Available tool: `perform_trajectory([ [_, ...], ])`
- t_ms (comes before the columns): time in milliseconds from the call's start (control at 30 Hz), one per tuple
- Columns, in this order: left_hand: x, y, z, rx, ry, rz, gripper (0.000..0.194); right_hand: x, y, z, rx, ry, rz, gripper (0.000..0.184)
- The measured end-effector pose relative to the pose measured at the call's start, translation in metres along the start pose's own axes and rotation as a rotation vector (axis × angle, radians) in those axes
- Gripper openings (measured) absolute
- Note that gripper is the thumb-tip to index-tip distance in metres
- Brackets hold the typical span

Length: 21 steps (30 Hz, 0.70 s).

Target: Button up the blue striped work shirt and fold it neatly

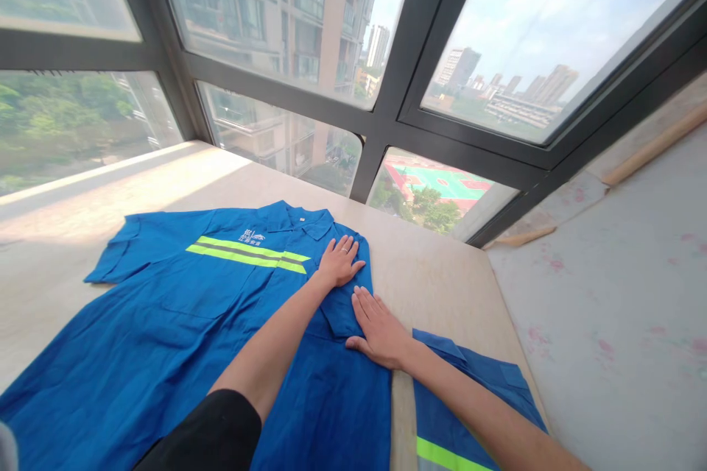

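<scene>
A blue short-sleeved work shirt [188,302] is spread front up, with a yellow-and-grey reflective stripe and white printing across its chest. Its sleeve on the right side is folded inward over the body. My left hand [339,262], a ring on one finger, lies flat on the shirt near the collar and shoulder, fingers extended. Lower down, my right hand [380,325] rests with fingers stretched out at the edge of the folded sleeve [338,309]. Neither hand grasps anything. The shirt's lower hem runs out of view.
The shirt lies on a pale window ledge [436,272]. Another blue garment [442,412] with a yellow-green stripe lies to the right, partly under my right forearm. Dark window frames [381,125] rise behind, and a flowered wall [602,309] borders the right side.
</scene>
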<state>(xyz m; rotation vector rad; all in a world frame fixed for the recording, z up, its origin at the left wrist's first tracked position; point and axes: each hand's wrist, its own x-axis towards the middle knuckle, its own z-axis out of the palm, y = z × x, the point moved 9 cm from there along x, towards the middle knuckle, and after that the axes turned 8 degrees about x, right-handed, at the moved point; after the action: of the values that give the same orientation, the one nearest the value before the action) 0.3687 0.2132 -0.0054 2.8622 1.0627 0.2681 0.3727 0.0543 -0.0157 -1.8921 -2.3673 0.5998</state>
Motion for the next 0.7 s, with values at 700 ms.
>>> perform_trajectory([
  [700,-0.194,-0.103,-0.041,0.096,-0.032,-0.457,0.07,0.044,0.016,-0.027,-0.044,-0.262,0.294,0.092],
])
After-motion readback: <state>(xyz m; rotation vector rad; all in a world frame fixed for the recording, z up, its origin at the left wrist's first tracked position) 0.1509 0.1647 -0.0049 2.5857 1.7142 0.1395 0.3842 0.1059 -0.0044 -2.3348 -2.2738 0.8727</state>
